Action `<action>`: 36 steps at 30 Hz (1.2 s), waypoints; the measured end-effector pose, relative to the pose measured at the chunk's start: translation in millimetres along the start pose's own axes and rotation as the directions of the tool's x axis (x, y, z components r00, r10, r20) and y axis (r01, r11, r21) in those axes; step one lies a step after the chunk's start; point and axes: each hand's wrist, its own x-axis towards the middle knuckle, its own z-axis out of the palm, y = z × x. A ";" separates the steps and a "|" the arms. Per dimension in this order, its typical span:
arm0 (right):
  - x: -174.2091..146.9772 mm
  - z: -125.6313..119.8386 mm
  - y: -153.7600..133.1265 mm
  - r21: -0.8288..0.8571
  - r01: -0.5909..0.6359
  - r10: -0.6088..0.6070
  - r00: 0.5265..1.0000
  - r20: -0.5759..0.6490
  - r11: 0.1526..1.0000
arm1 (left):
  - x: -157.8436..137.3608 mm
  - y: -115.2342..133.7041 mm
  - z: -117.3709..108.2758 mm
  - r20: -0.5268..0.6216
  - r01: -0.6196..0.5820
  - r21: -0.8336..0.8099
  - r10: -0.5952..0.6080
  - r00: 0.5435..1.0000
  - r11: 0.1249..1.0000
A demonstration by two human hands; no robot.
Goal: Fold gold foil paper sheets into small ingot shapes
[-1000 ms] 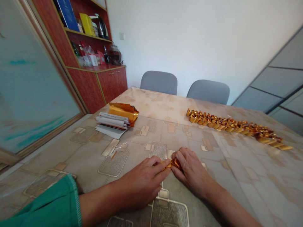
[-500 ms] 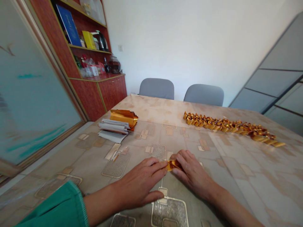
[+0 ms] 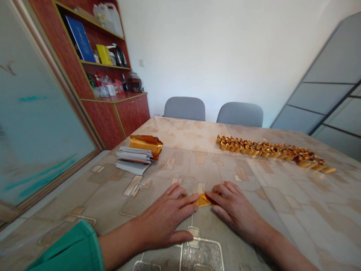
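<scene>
A small folded piece of gold foil paper (image 3: 203, 200) lies on the table between my hands. My left hand (image 3: 169, 214) rests with fingers stretched out, its fingertips pressing the paper's left end and its thumb spread away. From the other side, my right hand (image 3: 234, 207) has its fingers bent over the right end, with the thumb just below; part of the paper is hidden there. Farther off at the left sits a stack of gold foil sheets (image 3: 145, 143) beside several folded pale papers (image 3: 132, 156). Rows of folded gold foil pieces (image 3: 270, 152) stretch across the right side.
A patterned cloth covers the table (image 3: 180, 158). Behind its far edge stand two grey chairs, one on the left (image 3: 184, 108) and one on the right (image 3: 239, 113). A red-brown cabinet (image 3: 132, 113) with filled shelves is at the back left.
My right hand has shifted slightly right and its fingers have straightened, so more of the foil paper shows flat. My left hand stays almost where it was. The view has tilted up slightly.
</scene>
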 end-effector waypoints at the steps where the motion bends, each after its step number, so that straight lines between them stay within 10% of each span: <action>1: -2.9 0.2 4.2 -0.034 0.007 -0.007 1.000 -0.010 0.999 | -0.9 -1.5 0.0 0.007 -0.001 0.002 0.001 1.000 1.000; 10: -17.8 10.2 1.3 -0.234 0.026 -0.051 0.994 -0.101 0.972 | -2.5 -5.7 2.0 0.043 -0.017 -0.003 0.017 0.999 1.000; 22: -26.1 2.6 -3.3 0.006 0.024 -0.025 0.998 0.058 1.000 | -6.0 -12.0 -5.1 0.067 -0.085 -0.023 0.086 0.994 0.996; 36: -11.9 7.0 -2.4 -0.078 -0.145 0.130 0.977 -0.172 0.986 | 2.3 -8.7 2.7 -0.071 -0.028 -0.012 0.027 0.997 1.000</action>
